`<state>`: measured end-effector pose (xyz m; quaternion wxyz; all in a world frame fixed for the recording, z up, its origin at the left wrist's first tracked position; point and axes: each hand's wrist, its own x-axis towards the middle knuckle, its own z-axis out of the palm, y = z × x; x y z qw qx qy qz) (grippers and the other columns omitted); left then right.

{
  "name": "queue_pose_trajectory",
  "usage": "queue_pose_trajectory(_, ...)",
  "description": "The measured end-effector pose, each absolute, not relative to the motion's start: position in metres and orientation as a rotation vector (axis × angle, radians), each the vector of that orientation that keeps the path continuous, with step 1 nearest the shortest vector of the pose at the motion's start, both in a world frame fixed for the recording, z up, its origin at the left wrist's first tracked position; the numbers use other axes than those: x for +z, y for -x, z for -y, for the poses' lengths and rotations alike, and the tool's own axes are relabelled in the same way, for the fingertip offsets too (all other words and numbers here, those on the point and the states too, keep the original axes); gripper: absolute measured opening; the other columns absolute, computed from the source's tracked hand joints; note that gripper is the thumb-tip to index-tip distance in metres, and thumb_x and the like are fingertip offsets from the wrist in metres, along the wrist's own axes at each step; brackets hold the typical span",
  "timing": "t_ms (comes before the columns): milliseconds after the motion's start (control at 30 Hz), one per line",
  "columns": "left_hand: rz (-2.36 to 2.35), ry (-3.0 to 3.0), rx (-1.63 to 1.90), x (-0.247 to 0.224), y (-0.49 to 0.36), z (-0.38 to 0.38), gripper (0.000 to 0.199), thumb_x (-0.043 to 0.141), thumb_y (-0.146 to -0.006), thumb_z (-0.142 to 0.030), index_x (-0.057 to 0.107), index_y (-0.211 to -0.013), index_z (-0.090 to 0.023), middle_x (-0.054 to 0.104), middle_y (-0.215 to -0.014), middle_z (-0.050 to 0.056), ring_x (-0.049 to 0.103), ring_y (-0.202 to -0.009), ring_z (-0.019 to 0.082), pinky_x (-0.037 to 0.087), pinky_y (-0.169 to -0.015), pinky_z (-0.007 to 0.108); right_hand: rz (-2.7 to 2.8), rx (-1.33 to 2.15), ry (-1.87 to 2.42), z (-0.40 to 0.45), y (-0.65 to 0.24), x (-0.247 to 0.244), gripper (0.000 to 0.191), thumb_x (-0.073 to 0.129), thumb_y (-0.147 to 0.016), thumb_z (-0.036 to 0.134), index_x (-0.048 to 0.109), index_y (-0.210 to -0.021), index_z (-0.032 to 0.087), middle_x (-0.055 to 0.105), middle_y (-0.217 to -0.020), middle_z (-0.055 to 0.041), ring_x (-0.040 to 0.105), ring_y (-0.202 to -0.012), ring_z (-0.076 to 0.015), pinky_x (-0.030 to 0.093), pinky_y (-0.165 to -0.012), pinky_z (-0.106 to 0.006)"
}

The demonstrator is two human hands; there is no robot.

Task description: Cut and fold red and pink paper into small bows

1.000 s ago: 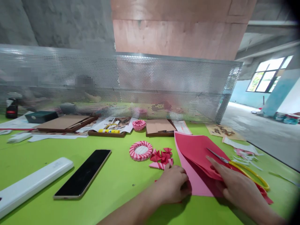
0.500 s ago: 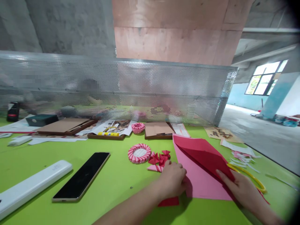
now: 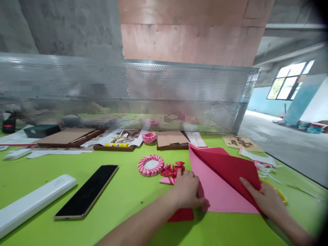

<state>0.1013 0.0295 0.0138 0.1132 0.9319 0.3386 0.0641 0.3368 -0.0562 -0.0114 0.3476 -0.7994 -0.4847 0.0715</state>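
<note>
Red paper bows (image 3: 172, 171) just beside left hand (image 3: 186, 191); phone (image 3: 85, 191) farther left.

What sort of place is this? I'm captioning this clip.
It looks like a paper-craft workspace in an unfinished building: a green table holds pink paper and a striped paper ring, while bare concrete walls and a concrete floor surround it.

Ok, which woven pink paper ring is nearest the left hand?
The striped pink-and-white paper ring beside the left hand; the small pink ring sits farther back.
</note>
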Motion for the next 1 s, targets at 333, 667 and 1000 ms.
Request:
queue_pose_trajectory(333,-1.422,-2.527,0.274,-0.007,-0.127,-0.059,0.042,0.031,-0.081,-0.034,0.058,-0.103,-0.01,0.048,-0.121,0.02,0.021,-0.125,0.033,0.007,-0.095,0.061,1.225,0.433,2.054,0.06,-0.335,-0.017,0.047,0.041,-0.07,0.061,0.055,-0.054,0.019,0.061,-0.05,-0.004,0.055,-0.05,-0.0212,0.038,-0.048,-0.029)
queue_pose_trajectory(667,-1.478,-2.428,0.453,-0.01,-0.142,-0.065,0.036,0.037,-0.077,-0.025,0.057,-0.103,-0.011,0.048,-0.121,0.019,0.022,-0.124,0.034,0.007,-0.094,0.063,1.18,0.388,1.97,0.063,-0.327,-0.019,0.047,0.04,-0.07,0.061,0.054,-0.052,0.019,0.059,-0.046,-0.0038,0.052,-0.044,-0.0201,0.036,-0.043,-0.029)
queue_pose_trajectory(1000,-1.488,-2.289,0.655,-0.007,-0.163,-0.068,0.035,0.036,-0.079,-0.012,0.05,-0.11,-0.017,0.061,-0.1,0.007,0.056,-0.088,0.016,0.041,-0.077,0.025,1.2,0.456,2.035,0.061,-0.337,-0.02,0.047,0.043,-0.067,0.062,0.044,-0.044,0.021,0.053,-0.042,-0.0027,0.049,-0.041,-0.0173,0.035,-0.04,-0.027)
